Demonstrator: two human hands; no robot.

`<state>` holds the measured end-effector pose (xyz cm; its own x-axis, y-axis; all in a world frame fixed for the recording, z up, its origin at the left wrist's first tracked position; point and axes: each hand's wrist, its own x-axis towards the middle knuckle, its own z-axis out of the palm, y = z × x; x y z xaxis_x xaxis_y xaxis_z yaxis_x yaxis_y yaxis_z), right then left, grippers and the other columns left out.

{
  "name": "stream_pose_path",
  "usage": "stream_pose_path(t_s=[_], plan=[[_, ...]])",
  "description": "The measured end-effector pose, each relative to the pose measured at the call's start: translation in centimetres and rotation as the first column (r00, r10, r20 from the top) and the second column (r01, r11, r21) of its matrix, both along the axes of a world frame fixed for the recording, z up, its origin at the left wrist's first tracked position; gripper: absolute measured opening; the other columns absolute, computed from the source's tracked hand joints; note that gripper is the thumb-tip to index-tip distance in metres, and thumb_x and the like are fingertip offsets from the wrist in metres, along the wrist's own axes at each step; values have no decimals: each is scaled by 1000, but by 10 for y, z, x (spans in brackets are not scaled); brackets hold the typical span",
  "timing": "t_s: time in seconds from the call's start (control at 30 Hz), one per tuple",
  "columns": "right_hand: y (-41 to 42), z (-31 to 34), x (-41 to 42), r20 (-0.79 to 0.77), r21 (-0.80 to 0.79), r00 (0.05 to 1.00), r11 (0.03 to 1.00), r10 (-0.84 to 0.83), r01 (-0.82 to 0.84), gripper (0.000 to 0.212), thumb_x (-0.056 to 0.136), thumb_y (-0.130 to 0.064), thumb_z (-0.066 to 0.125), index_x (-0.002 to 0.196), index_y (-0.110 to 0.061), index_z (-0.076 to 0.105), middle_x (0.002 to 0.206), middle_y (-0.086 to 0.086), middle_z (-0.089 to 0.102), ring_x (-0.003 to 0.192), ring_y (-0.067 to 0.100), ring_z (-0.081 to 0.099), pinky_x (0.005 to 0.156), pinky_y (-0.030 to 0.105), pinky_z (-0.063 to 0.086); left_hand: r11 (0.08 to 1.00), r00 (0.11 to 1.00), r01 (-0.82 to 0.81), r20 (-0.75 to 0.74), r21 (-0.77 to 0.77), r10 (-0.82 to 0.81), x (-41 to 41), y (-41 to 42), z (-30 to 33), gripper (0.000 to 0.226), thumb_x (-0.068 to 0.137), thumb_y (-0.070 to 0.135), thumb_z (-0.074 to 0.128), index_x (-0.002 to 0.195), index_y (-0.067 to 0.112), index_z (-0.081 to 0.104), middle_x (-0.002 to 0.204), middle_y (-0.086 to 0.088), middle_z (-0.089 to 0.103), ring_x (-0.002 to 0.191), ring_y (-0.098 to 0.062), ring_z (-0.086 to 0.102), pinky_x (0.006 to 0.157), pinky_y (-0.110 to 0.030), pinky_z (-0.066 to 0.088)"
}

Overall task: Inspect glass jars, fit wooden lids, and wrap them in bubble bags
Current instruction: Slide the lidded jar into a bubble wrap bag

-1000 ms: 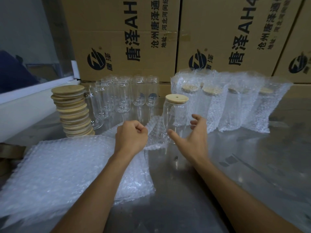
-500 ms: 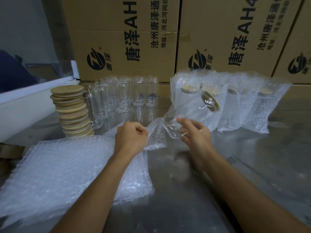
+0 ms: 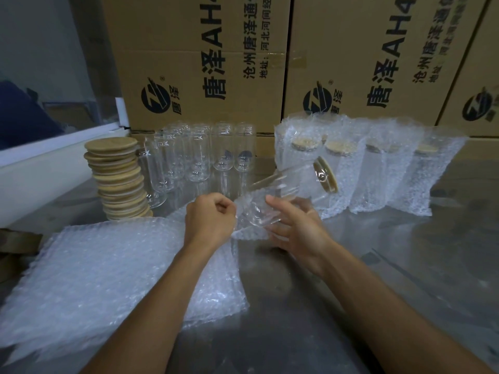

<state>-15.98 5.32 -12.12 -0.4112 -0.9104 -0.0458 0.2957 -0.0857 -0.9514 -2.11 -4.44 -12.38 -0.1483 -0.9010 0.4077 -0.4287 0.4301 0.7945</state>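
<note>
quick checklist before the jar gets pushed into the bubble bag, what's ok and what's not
1. Lid on jar: ok. The wooden lid sits on the tilted lidded jar.
2. Grip on jar: ok. The right hand holds its lower end, off the table.
3. Bag held: ok. The left hand pinches the top bubble bag at its edge.
4. Bag mouth open wide enough: cannot tell, clear film blurs against the glass.
5. Jar base aimed at the bag: ok, base points toward the left hand.
6. Jar free of cracks: cannot tell.
</note>
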Motion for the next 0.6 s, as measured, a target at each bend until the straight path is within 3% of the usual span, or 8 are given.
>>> stream_pose_path(t_s=[0.07,0.13,0.23,0.33,0.43,0.5,0.6], plan=[[-1,-3,-4,-14,-14,999,999,-39,39,66,73,-23,88,127,-24,49,109,7,66,66,16,64,61,28,54,999,1000,-8,-19,-34,7,0,1,1,31,88,12,67,66,30,56,59,17,58,60,2,56,58,-20,40],[-2,-6,-5,-37,-24,998,998,-55,54,64,74,-14,88,124,-24,50,100,5,65,57,9,65,53,24,54,993,1000,16,-1,-118,-16,0,5,3,26,90,4,60,77,26,53,66,13,57,62,-4,55,57,-24,40],[-3,-9,-5,-121,-58,990,997,-66,60,66,71,-9,90,124,-22,53,80,-3,69,59,2,67,51,18,51,961,993,73,113,-267,-44,0,8,2,25,90,-4,51,82,18,60,79,1,60,68,-17,55,62,-30,38],[-5,-11,-6,-190,-112,979,992,-76,55,66,71,1,89,124,-18,53,66,-18,72,58,-1,67,50,13,47,968,990,61,138,-244,-28,0,7,1,26,90,-2,52,86,12,75,96,-3,63,83,-20,59,76,-26,41],[-4,-12,-6,-230,-137,970,989,-81,50,63,69,5,88,117,-19,56,69,-22,72,56,-3,65,50,10,46,968,994,18,105,-251,8,0,7,1,16,89,6,62,90,9,78,95,-1,64,80,-20,61,73,-25,41],[-4,-13,-3,-281,-128,953,989,-111,78,63,66,-2,92,112,-28,58,75,-13,74,63,-5,67,54,10,48,951,996,-29,68,-306,52,0,8,3,10,86,7,69,84,9,78,88,-1,64,70,-18,58,67,-23,37],[-4,-15,2,-311,-106,939,987,-149,121,70,62,-15,97,117,-34,57,107,-1,67,90,7,70,71,23,54,950,995,-26,86,-310,55,1,8,3,16,85,0,68,94,8,78,96,-4,67,73,-23,63,70,-25,41]])
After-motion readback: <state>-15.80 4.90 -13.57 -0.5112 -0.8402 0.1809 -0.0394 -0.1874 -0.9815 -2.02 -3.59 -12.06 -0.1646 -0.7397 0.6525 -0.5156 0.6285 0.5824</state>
